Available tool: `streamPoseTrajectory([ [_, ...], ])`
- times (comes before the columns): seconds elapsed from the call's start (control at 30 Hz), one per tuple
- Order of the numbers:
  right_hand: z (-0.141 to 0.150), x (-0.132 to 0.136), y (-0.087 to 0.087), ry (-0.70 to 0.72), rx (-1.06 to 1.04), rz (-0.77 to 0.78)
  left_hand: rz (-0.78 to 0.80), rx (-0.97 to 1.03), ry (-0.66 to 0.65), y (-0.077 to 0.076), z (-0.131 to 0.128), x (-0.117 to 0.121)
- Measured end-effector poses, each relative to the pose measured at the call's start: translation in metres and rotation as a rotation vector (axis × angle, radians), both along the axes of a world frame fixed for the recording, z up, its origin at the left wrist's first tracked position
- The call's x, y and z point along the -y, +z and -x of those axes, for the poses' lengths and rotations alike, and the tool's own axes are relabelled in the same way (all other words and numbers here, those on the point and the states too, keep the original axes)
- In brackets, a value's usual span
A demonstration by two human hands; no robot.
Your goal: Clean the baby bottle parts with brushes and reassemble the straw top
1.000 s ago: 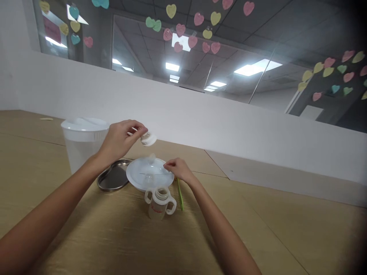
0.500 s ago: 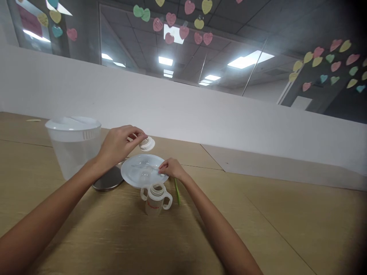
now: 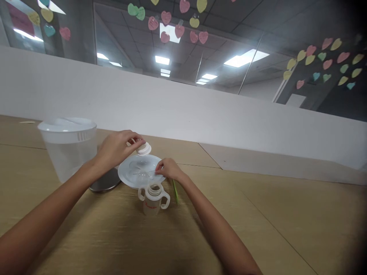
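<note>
My left hand (image 3: 119, 147) pinches a white bottle collar (image 3: 144, 149) with a clear top, held above the far edge of a pale plate (image 3: 124, 173). Over the plate's right side, the fingers of my right hand (image 3: 169, 169) are closed on a thin translucent straw-like stick (image 3: 150, 172) that points left. A clear dome-shaped cover (image 3: 142, 176) rests on the plate beneath it. In front of the plate stands a two-handled baby bottle (image 3: 151, 204), upright with its threaded mouth uncovered. A green stick (image 3: 175, 192) lies right of the bottle, partly hidden by my right hand.
A large translucent lidded bucket (image 3: 69, 152) stands at the left, behind my left forearm. Between it and the plate lies a dark round metal tray or lid (image 3: 106, 182), partly covered by my arm. A white wall (image 3: 177, 110) borders the wooden table (image 3: 243, 221) at the back.
My left hand has lowered slightly with the bottle collar, nearer the plate. The stick in my right hand has tilted and shifted a little. The whole view has drifted slightly.
</note>
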State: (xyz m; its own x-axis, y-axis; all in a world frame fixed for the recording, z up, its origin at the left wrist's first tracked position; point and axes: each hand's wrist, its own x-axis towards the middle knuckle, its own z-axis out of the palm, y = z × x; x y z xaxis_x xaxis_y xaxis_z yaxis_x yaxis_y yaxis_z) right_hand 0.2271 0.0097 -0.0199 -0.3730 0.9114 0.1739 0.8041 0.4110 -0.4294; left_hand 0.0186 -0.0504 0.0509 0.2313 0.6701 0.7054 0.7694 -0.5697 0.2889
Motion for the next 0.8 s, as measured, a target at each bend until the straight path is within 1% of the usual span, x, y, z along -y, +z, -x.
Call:
streamPoseTrajectory([
  [0.13, 0.002, 0.015, 0.022, 0.046, -0.154, -0.044, 0.029, -0.034, -0.014, -0.001, 0.000, -0.002],
  [0.17, 0.003, 0.020, 0.029, 0.090, -0.216, -0.045, 0.039, -0.041, -0.019, -0.002, -0.001, -0.002],
  [0.23, 0.004, 0.031, 0.039, 0.311, -0.499, 0.016, 0.058, -0.045, -0.031, -0.003, -0.004, -0.002],
  [0.27, 0.005, 0.036, 0.042, 0.375, -0.567, 0.037, 0.068, -0.039, -0.043, -0.004, -0.007, -0.001],
  [0.3, 0.005, 0.040, 0.044, 0.400, -0.612, 0.038, 0.079, -0.025, -0.061, -0.005, -0.010, 0.000],
  [0.43, 0.009, 0.044, 0.043, 0.352, -0.603, -0.041, 0.118, 0.068, -0.174, -0.006, -0.018, 0.004],
  [0.53, 0.010, 0.043, 0.041, 0.348, -0.620, -0.047, 0.184, 0.119, -0.261, -0.005, -0.019, 0.006],
  [0.6, 0.010, 0.045, 0.043, 0.337, -0.628, -0.092, 0.239, 0.144, -0.317, -0.004, -0.018, 0.007],
  [0.67, 0.008, 0.049, 0.046, 0.354, -0.626, -0.127, 0.275, 0.179, -0.360, -0.002, -0.017, 0.008],
  [0.73, 0.007, 0.054, 0.050, 0.390, -0.653, -0.096, 0.300, 0.245, -0.398, -0.001, -0.015, 0.009],
  [0.8, 0.006, 0.058, 0.054, 0.416, -0.707, -0.010, 0.334, 0.333, -0.438, -0.001, -0.015, 0.009],
])
